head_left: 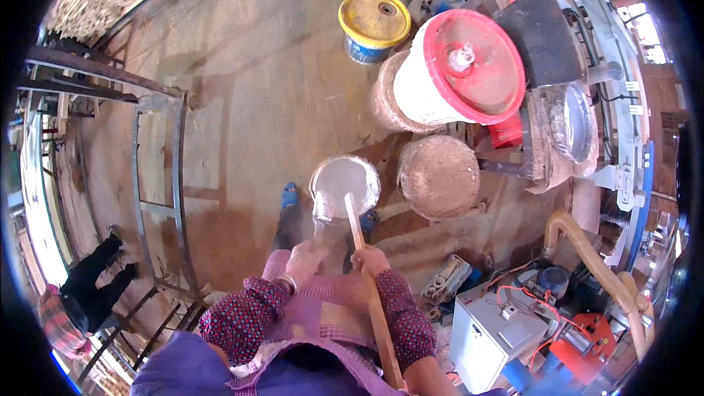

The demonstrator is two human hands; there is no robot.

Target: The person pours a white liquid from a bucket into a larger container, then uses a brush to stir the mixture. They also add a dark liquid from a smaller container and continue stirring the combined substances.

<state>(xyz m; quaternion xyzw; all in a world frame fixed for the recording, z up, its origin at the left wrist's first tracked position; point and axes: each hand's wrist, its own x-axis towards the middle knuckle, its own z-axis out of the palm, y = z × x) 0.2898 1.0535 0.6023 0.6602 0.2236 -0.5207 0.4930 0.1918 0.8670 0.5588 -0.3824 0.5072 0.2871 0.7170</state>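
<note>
Below my chest stands a white-crusted bucket [370,185] holding a smooth grey liquid or paste. My right hand [372,259] is closed round a long wooden stick [376,308]; its far end dips into the bucket, and its near end runs back along my right forearm. My left hand [306,261] is closed, fingers wrapped, at the near side of the bucket. From it a pale, crusted tool [323,207] with a thick end reaches over the bucket's near rim; its exact kind cannot be made out.
Right of the bucket stands a dusty brown round container [438,177]. Beyond are a white bucket with a red lid [477,66] and a blue bucket with a yellow lid [375,18]. A metal frame [180,198] stands left, a grey cabinet [480,337] right. Another person [81,301] is far left.
</note>
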